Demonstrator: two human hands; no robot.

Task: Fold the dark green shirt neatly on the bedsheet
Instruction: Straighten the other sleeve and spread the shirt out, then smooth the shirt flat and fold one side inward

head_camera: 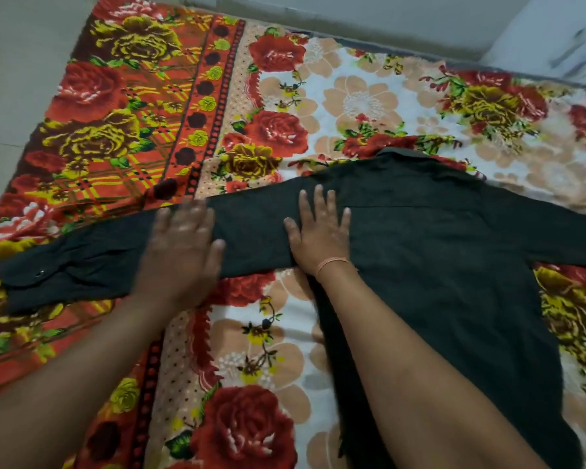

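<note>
The dark green shirt (430,238) lies spread flat on the floral bedsheet (362,106), collar towards the far side and both sleeves stretched out sideways. My left hand (181,247) lies flat with straight fingers on the left sleeve, about midway along it, and looks blurred. My right hand (320,231) presses flat with spread fingers where that sleeve meets the body; a thin thread band circles its wrist. The sleeve's cuff (38,282) with a button reaches the far left. My right forearm hides part of the shirt's lower left side.
The bedsheet has a red and yellow rose border (115,130) on the left and a pale flowered middle. Bare grey floor (11,79) lies beyond its left and far edges. A pale wall corner (552,32) stands at the top right.
</note>
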